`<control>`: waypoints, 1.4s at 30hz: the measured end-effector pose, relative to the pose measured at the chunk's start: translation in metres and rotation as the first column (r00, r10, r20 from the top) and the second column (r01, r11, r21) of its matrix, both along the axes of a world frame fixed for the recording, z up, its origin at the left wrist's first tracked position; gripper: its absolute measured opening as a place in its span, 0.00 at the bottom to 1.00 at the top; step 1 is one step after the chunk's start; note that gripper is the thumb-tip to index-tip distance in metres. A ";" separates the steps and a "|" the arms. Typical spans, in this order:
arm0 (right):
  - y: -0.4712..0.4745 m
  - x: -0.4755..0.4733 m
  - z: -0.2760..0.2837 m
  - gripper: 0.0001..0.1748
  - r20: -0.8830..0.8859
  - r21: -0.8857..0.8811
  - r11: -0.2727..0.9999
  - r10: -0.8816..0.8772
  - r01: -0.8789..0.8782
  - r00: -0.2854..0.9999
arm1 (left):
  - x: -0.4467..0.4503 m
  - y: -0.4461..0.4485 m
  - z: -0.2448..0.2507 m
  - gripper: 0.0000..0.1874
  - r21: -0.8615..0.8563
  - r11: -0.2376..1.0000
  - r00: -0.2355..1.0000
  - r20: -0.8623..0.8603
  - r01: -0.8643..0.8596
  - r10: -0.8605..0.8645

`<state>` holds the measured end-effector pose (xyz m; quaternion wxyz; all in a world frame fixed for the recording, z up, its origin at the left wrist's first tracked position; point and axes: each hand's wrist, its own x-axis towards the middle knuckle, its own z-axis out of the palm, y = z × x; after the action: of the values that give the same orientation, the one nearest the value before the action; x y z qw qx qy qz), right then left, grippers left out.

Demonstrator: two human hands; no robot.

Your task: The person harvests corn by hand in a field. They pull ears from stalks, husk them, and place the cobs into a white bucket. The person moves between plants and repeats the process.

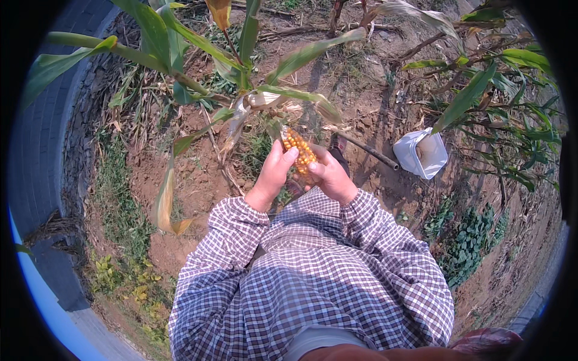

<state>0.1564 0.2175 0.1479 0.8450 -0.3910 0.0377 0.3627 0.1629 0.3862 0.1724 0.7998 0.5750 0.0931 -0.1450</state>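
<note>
A bare ear of yellow corn (300, 151) lies between my two hands, its kernels exposed. My left hand (276, 169) grips it from the left, thumb resting on the kernels. On the other side my right hand (332, 173) holds the lower part, its thumb also against the cob. Dry pale husks (244, 113) spread just above the ear, around a corn stalk (144, 58) with green and yellowing leaves. Whether the ear is still joined to the stalk is hard to tell. Checked sleeves cover both forearms.
A white plastic bucket (422, 153) stands on the soil to the right, beside a pipe or pole (370, 151). More corn plants (505, 108) crowd the right side. Low leafy plants (467, 246) grow at lower right. A grey paved strip (34, 149) borders the left.
</note>
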 end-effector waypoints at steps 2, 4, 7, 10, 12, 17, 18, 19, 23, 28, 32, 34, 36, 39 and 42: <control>-0.038 -0.017 -0.019 0.30 -0.141 0.052 0.990 -0.121 0.130 0.982 | 0.007 -0.020 -0.017 0.27 0.116 0.958 0.964 -0.008 0.264 -0.265; -0.088 -0.032 -0.036 0.25 -0.264 0.002 0.913 -0.392 0.407 0.881 | 0.029 -0.027 -0.036 0.28 0.614 0.718 0.876 0.089 0.327 -0.475; -0.182 -0.037 -0.051 0.23 -0.235 -0.182 0.610 -0.788 0.771 0.569 | 0.085 -0.036 -0.062 0.26 0.862 0.504 0.669 0.345 0.052 -0.659; -0.265 -0.028 -0.059 0.26 -0.091 -0.251 0.311 -0.950 0.917 0.297 | 0.153 -0.025 -0.073 0.20 0.971 0.227 0.610 0.226 -0.077 -0.760; -0.288 -0.026 -0.072 0.29 -0.084 -0.478 0.168 -0.986 0.862 0.146 | 0.184 -0.003 -0.072 0.15 0.987 -0.156 0.616 -0.148 0.040 -0.774; -0.262 -0.016 -0.114 0.27 0.362 -0.894 0.140 -0.332 0.425 0.871 | 0.193 0.048 -0.079 0.26 0.570 -0.643 0.589 -0.778 0.511 -0.221; -0.254 -0.009 -0.119 0.27 0.316 -0.941 0.065 -0.177 0.331 0.932 | 0.187 0.060 -0.081 0.28 0.483 -0.679 0.547 -0.825 0.553 -0.141; -0.245 0.001 -0.122 0.27 0.294 -0.956 -0.003 -0.002 0.294 0.956 | 0.180 0.073 -0.082 0.29 0.399 -0.693 0.503 -0.862 0.600 -0.061; -0.198 0.031 -0.132 0.24 0.255 -0.967 0.068 0.215 0.246 0.943 | 0.143 0.121 -0.093 0.27 0.389 -0.487 0.446 -0.895 0.782 0.001; -0.098 0.047 -0.161 0.21 0.280 -0.907 0.398 0.323 0.139 0.904 | 0.102 0.144 -0.116 0.19 0.532 -0.356 0.555 -0.831 0.768 -0.044; 0.002 0.064 -0.183 0.22 0.345 -0.857 0.511 0.473 0.067 0.811 | 0.081 0.140 -0.122 0.17 0.589 -0.285 0.602 -0.797 0.756 -0.050; 0.051 0.076 -0.190 0.24 0.423 -0.847 0.519 0.523 0.117 0.740 | 0.075 0.135 -0.122 0.17 0.614 -0.249 0.625 -0.780 0.749 -0.041; 0.094 0.085 -0.196 0.25 0.502 -0.828 0.521 0.520 0.210 0.691 | 0.072 0.129 -0.121 0.17 0.622 -0.247 0.633 -0.773 0.743 -0.047; 0.134 0.092 -0.214 0.20 0.539 -0.829 0.493 0.580 0.264 0.611 | 0.068 0.123 -0.121 0.16 0.648 -0.234 0.658 -0.751 0.725 -0.043; 0.144 0.100 -0.246 0.15 0.565 -0.819 0.498 0.606 0.287 0.560 | 0.064 0.124 -0.122 0.15 0.681 -0.240 0.692 -0.720 0.691 -0.049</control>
<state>0.2562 0.3615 -0.0979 0.4080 -0.8705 -0.2227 0.1618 0.2265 0.5101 0.0505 -0.0210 0.9025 0.1512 -0.4027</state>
